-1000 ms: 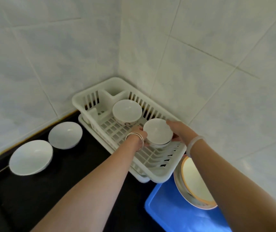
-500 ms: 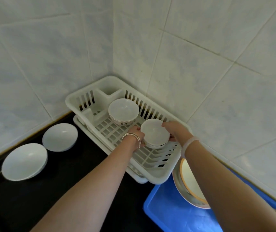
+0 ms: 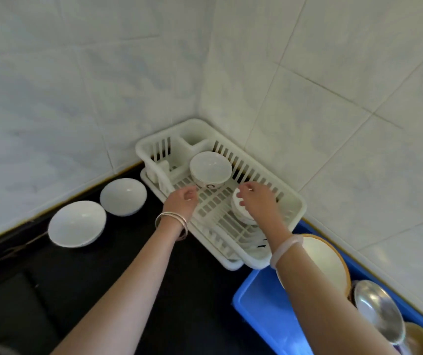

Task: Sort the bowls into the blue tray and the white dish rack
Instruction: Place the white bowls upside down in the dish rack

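Note:
The white dish rack [image 3: 296,204] sits in the tiled corner. A white bowl with dark lettering [image 3: 210,169] stands at its far end. A smaller white bowl [image 3: 239,211] rests in the rack's middle, mostly hidden by my right hand [image 3: 256,198], which hovers just above it with fingers spread. My left hand [image 3: 181,202] is over the rack's left edge, open and holding nothing. Two white bowls [image 3: 123,196] [image 3: 77,223] sit on the black counter to the left. The blue tray [image 3: 269,311] at lower right holds an orange-rimmed bowl [image 3: 325,262] and a steel bowl [image 3: 379,310].
Tiled walls close in behind and to the right of the rack. The black counter [image 3: 38,290] stretches to the lower left. A brownish dish [image 3: 421,339] shows at the tray's bottom right corner.
Both hands have let go of the small white bowl, which now rests in the rack. The left hand has drawn back to the left, and the right hand has lifted slightly.

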The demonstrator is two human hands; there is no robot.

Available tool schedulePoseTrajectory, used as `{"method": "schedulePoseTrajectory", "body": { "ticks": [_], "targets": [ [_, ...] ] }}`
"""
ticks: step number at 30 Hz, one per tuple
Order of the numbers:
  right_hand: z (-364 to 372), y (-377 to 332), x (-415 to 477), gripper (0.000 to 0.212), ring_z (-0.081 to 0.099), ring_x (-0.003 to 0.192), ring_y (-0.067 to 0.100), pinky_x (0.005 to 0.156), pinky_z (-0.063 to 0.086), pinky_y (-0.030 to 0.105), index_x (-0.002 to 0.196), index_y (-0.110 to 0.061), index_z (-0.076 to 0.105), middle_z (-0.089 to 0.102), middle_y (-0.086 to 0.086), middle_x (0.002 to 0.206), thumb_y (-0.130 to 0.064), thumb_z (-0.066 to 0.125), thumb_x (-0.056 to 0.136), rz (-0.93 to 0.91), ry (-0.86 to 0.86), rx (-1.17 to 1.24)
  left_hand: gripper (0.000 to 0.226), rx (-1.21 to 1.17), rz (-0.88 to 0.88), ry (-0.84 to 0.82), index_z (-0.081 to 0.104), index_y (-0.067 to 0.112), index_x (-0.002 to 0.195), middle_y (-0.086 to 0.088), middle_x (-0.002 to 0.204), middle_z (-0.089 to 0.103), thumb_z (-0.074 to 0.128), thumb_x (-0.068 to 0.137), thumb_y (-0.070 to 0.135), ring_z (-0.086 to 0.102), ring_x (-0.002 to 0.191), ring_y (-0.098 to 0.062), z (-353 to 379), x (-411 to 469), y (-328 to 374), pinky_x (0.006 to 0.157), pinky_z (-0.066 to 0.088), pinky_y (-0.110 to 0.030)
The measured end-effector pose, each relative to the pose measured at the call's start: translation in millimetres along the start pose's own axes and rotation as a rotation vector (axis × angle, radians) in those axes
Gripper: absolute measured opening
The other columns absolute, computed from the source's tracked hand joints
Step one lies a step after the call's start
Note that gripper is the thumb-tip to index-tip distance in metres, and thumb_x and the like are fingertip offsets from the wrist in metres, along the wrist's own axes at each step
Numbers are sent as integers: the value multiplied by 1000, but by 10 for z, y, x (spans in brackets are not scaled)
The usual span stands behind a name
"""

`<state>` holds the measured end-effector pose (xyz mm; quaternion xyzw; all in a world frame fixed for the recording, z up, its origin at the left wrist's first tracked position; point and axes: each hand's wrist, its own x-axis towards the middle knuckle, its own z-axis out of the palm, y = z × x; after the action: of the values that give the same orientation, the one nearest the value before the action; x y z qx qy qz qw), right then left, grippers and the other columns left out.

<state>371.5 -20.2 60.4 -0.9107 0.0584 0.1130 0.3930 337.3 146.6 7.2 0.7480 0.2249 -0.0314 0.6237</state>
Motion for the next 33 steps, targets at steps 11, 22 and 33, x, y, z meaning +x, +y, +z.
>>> {"method": "schedulePoseTrajectory", "body": {
  "ticks": [11,22,33],
  "targets": [
    [1806,-614,-444,24,55,69,15,69,48,34,89,-14,60,58,3,76,-31,44,97,-140,-302,-183,43,87,-204,732,51,13,128,-16,138,43,58,86,8,46,124,-34,-1405,-661,-949,106,36,-42],
    [2479,-759,-14,30,66,85,36,83,56,49,110,7,58,65,22,91,-15,47,93,99,-270,44,53,-172,-297,672,41,19,136,-13,133,55,55,87,6,50,124,-31,-1894,-302,-1472,104,39,-45],
    [2319,-900,-98,25,63,73,14,52,57,21,103,-12,60,60,5,96,4,46,90,67,-244,466,53,-466,-232,593,45,28,132,-9,134,54,53,86,2,48,125,-28,-1967,-225,-1671,103,42,-50]
  ]
}}
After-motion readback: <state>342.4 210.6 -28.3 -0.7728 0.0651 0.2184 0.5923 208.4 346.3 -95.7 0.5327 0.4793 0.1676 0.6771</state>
